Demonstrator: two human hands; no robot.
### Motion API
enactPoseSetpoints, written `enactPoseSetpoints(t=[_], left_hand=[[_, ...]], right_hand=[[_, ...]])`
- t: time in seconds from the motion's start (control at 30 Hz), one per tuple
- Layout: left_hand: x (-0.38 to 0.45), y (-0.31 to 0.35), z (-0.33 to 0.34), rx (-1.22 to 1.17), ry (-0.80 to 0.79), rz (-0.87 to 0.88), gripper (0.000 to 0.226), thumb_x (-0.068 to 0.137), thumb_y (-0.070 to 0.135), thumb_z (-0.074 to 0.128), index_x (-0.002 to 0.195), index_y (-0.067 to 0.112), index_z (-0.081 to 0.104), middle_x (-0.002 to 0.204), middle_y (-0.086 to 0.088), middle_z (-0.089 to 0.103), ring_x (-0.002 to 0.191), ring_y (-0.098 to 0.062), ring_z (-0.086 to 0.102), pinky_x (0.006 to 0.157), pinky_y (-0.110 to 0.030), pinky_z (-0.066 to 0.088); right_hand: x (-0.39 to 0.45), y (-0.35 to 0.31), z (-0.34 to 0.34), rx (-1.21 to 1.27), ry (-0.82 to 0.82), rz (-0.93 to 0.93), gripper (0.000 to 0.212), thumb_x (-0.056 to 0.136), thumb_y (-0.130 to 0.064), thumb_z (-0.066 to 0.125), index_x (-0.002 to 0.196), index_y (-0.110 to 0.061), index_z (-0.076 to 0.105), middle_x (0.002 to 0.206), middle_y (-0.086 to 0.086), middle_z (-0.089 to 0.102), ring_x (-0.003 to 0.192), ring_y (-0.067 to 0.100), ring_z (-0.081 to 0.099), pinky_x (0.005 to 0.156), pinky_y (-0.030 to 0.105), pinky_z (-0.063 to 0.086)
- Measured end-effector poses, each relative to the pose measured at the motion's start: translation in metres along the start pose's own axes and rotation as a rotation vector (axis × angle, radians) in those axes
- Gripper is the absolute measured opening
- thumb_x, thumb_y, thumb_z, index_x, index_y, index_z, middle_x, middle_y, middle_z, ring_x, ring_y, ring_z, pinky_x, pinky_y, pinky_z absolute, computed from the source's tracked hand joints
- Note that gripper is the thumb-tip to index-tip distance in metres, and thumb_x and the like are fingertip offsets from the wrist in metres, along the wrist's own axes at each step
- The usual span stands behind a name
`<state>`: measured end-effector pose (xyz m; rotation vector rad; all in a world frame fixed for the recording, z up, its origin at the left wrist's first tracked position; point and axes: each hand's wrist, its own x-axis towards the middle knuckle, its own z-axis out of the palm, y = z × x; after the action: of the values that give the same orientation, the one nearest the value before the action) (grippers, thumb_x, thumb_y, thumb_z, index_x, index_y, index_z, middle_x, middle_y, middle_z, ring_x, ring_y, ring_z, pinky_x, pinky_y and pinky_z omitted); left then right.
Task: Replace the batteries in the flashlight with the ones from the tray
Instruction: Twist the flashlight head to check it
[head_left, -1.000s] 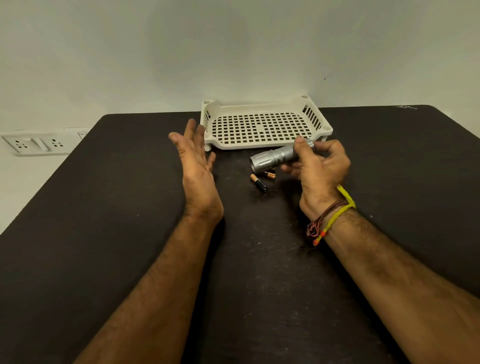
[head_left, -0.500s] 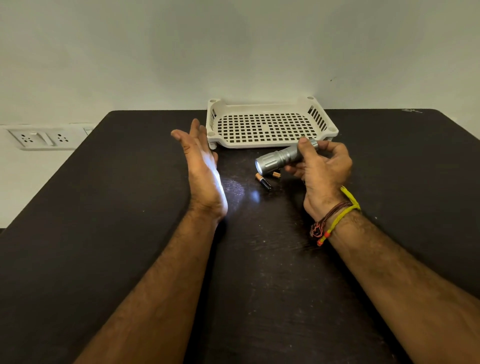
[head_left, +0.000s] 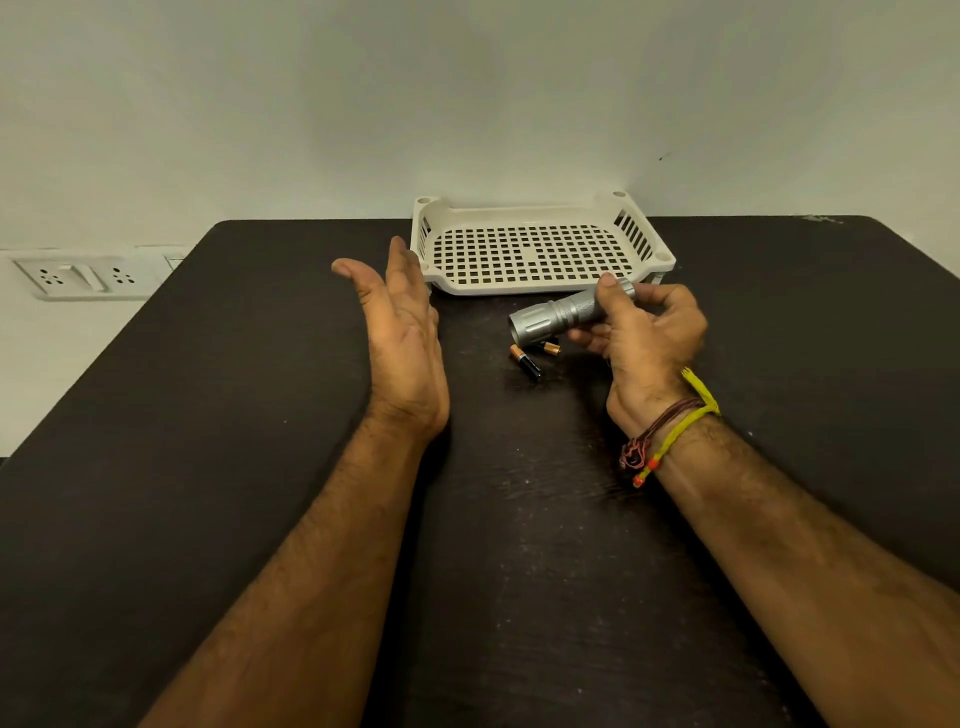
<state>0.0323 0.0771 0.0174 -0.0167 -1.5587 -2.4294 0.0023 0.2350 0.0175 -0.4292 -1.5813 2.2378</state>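
My right hand (head_left: 644, 338) grips a silver flashlight (head_left: 558, 314) just above the table, its head pointing left toward my left hand, my thumb on its rear end. My left hand (head_left: 402, 332) stands open on its edge, palm facing the flashlight head, fingers apart and holding nothing. Two black-and-copper batteries lie on the table under the flashlight: one battery (head_left: 524, 359) in full view, the second battery (head_left: 550, 348) partly hidden by the flashlight head. The cream perforated tray (head_left: 535, 283) stands behind, with nothing visible in it.
The dark table (head_left: 260, 467) runs to a pale wall at the back. A white wall socket panel (head_left: 78, 275) sits to the left, beyond the table edge. Thread bracelets (head_left: 670, 431) circle my right wrist.
Half a second ago a bright patch of light fell on my left palm and the table; now that light is gone. Both hands have kept nearly the same pose.
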Motion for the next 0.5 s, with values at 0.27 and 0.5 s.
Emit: enactPoseSetpoints(t=[0.27,0.5], left_hand=[[0.0005,0.0011,-0.0009,-0.022,-0.003,-0.012,0.088,0.088,0.072,-0.013,0.157,0.025,0.013,0.166,0.003,0.014,0.151,-0.007,0.011,0.124,-0.039,0.002],[0.0002,0.0025,-0.0004,-0.033,-0.031,-0.038,0.090,0.087,0.073,-0.013,0.157,0.024,0.016,0.165,0.005,0.016,0.151,-0.006,0.012,0.123,-0.036,0.002]], right_hand=[[-0.0008,0.0001,0.0006,0.039,-0.013,0.009,0.026,0.087,-0.010,0.075,0.097,-0.011,0.051,0.079,0.001,0.069,0.070,0.022,0.074,0.048,0.029,0.059],[0.0004,0.0001,0.0010,0.000,0.006,-0.001,0.026,0.085,-0.010,0.076,0.095,-0.010,0.052,0.078,0.001,0.068,0.067,0.023,0.073,0.048,0.031,0.060]])
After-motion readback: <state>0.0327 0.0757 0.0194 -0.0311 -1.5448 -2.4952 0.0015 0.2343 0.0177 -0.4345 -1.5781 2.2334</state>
